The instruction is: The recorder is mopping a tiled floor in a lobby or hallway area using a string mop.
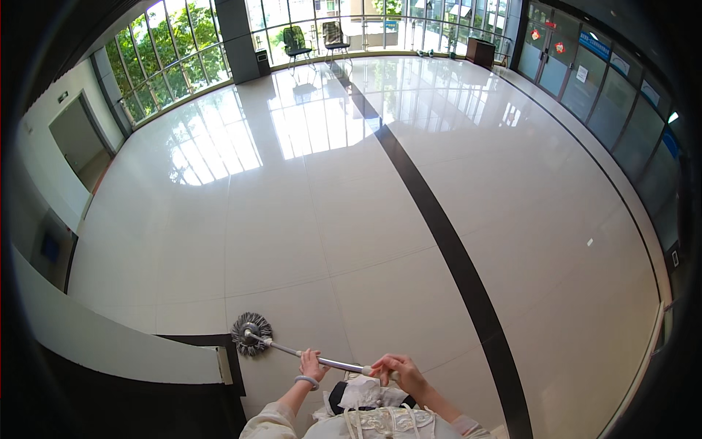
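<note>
A round string mop head (pixel 252 334) with grey and white strands lies on the glossy tiled floor (pixel 274 247), close to the corner of a white wall. Its metal handle (pixel 340 364) slants back toward my body. Partway along that pole, my left hand (pixel 311 366) is wrapped around it; a pale bracelet (pixel 307 382) circles the wrist. Near the upper end of the handle, by a white collar, my right hand (pixel 399 374) grips the pole with the fingers bent over it.
The white wall corner (pixel 222 365) with dark skirting stands just left of the mop. A black floor stripe (pixel 433 214) runs away on the right. Two chairs (pixel 296 43) and a dark bin (pixel 263 62) stand by the far windows. A brown cabinet (pixel 480 52) stands near glass doors (pixel 543 49).
</note>
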